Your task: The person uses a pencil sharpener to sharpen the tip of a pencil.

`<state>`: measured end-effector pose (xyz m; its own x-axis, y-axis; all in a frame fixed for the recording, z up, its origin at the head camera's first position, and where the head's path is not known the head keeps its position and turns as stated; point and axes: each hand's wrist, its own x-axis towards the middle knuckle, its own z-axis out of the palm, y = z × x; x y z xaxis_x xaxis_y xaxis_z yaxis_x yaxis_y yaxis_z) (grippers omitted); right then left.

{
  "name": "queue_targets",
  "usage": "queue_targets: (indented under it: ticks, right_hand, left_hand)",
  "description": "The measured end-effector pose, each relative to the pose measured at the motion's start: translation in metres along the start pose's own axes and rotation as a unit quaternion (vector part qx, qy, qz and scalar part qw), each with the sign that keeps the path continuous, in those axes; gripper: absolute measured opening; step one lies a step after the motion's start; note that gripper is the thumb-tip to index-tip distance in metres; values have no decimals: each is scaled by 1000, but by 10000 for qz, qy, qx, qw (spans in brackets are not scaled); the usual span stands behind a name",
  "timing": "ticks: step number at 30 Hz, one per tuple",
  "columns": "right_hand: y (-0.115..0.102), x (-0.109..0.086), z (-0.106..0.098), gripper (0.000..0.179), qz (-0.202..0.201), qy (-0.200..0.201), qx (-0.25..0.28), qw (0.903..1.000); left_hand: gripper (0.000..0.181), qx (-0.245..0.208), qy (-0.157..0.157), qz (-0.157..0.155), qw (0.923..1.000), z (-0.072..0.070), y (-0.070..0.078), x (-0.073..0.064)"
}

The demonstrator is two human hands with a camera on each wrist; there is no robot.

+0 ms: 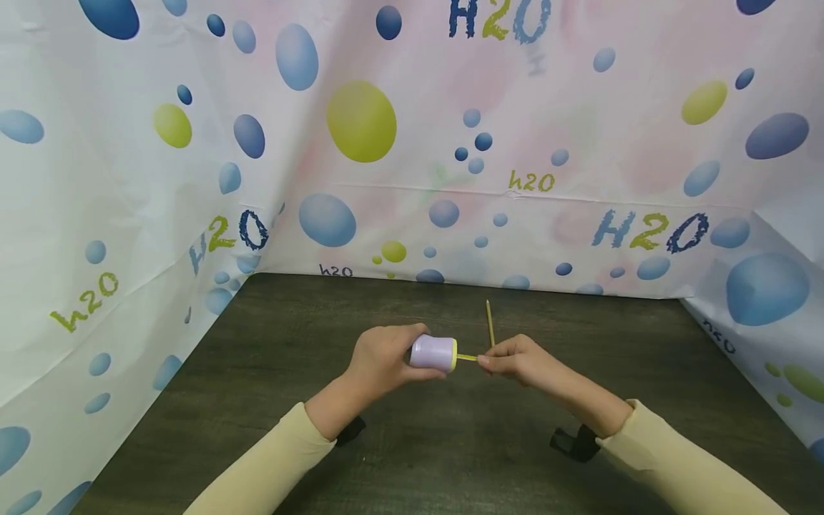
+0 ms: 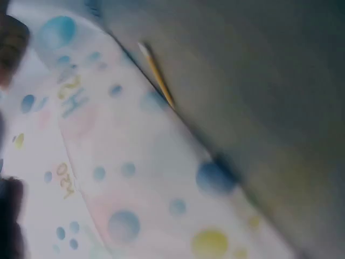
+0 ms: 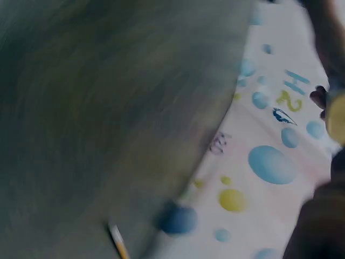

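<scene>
My left hand point(image 1: 380, 357) grips a small lavender cylinder, slightly waisted, with a yellow end point(image 1: 433, 352), holding it on its side above the table. The yellow end faces right and shows as a pale yellow disc point(image 3: 337, 120) at the right wrist view's edge. A thin yellow pencil point(image 1: 468, 357) meets that end. My right hand point(image 1: 524, 361) pinches this pencil between thumb and fingers; its far part is hidden by the fingers. Just behind the right hand a second pencil point(image 1: 490, 320) lies on the table, its pale tip pointing away.
A dark wood-grained table point(image 1: 290, 429) spreads beneath both hands. White sheeting point(image 1: 547, 236) with blue and lime spots and H2O lettering closes off the back and both sides. Dark straps point(image 1: 575, 443) sit at the wrists, below the cream sleeves point(image 1: 277, 458).
</scene>
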<state>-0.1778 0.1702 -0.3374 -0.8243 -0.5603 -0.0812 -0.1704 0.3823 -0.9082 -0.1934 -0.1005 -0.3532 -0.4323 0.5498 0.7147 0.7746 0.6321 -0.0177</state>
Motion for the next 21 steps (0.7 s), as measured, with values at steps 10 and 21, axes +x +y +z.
queue_targets:
  ticks: [10,21]
  right_hand:
    - [2,-4,3,43,-802,802,-1628,9801]
    - [11,9,4,35,-5152,3286,-5025,6116]
  left_hand:
    - [58,-467,-671,-880,9928,-1,-3,1]
    - [41,-3868,-3013,-4121,7679,-12,-9,15]
